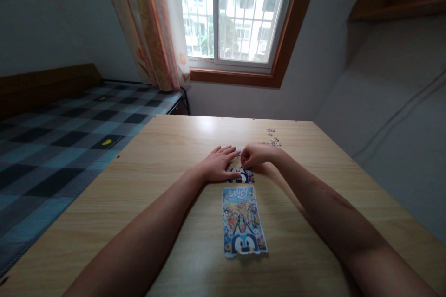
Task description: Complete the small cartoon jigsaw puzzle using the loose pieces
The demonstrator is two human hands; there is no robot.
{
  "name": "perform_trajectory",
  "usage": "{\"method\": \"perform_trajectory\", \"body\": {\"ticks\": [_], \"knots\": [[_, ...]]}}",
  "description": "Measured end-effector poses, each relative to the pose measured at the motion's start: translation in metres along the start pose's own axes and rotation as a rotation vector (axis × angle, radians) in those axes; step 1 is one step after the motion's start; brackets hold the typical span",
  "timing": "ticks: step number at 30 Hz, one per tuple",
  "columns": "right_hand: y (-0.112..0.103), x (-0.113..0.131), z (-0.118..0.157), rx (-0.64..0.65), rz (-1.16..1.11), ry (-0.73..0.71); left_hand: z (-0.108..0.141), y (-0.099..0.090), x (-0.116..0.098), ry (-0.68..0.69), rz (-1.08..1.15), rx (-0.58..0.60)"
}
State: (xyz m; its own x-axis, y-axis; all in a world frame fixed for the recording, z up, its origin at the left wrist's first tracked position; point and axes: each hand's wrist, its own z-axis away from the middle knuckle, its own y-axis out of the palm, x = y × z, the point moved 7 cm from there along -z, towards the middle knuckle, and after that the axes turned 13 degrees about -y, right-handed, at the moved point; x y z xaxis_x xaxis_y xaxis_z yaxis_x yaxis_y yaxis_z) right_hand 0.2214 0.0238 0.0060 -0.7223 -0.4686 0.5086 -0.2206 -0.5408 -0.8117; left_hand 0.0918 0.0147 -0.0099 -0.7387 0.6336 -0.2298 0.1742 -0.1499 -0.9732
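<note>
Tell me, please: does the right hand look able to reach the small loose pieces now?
Probably yes: the loose pieces lie just beyond the right hand, with nothing seen between them, though its fingers are down at the puzzle.

Bare tabletop (313,167) right of puzzle (249,177)

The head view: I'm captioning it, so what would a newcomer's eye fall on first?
Probably the bright barred window at top centre. Next, the blue cartoon sheet on the wooden table. Just beyond it, the left hand lies spread and the right hand bends its fingers, both at puzzle pieces.
</note>
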Motion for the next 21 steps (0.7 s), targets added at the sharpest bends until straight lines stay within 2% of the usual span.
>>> {"method": "perform_trajectory", "body": {"ticks": [8, 10, 12, 14, 18, 21], "knots": [[-0.005, -0.008, 0.002, -0.01, -0.17, -0.058, -0.001, 0.001, 0.001, 0.005, 0.001, -0.006], [-0.014, -0.014, 0.008, -0.021, -0.235, -0.05, -0.001, -0.001, 0.001, -0.001, -0.004, -0.004], [-0.03, -0.022, 0.019, -0.084, -0.273, -0.033, -0.001, -0.002, 0.001, -0.007, -0.012, 0.001], [-0.055, -0.032, 0.034, -0.244, -0.305, -0.026, -0.001, -0.003, 0.001, -0.004, -0.014, 0.002], [-0.111, -0.067, 0.081, -0.793, -0.394, 0.044, 0.0, -0.007, 0.0, -0.004, 0.008, -0.005], [-0.132, -0.101, 0.117, -1.166, -0.458, 0.145, 0.002, -0.016, -0.006, 0.026, 0.052, -0.046]]}}
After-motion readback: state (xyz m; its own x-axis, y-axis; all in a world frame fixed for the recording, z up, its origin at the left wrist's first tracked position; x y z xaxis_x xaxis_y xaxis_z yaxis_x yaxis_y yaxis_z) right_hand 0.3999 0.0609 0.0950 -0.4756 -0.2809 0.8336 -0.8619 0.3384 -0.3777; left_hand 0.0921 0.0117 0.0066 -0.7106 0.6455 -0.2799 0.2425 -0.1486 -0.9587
